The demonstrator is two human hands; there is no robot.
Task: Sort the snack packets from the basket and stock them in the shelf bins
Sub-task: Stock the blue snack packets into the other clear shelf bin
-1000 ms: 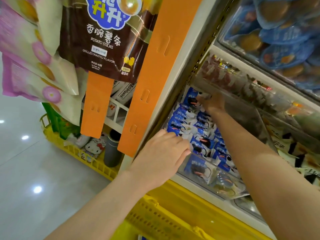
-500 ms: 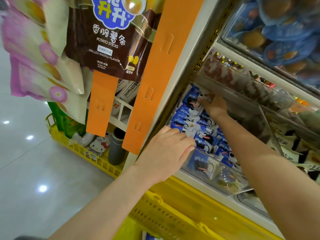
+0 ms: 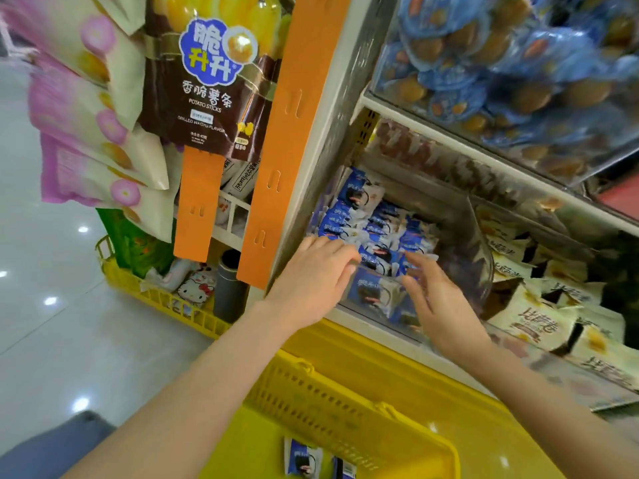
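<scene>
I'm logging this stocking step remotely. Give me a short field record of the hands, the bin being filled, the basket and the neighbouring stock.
left hand: open, fingers resting on packets at the bin's front
right hand: open, fingers spread above the bin's front edge, holding nothing
clear plastic shelf bin: well filled with blue-and-white snack packets
yellow plastic basket: below the bin, at least two matching packets left inside
neighbouring bin, right: cream-coloured packets

A glossy pale floor (image 3: 62, 305) reflects small ceiling lights. Orange hanging strips (image 3: 276, 133) run down the shelf unit's grey upright (image 3: 332, 108).
</scene>
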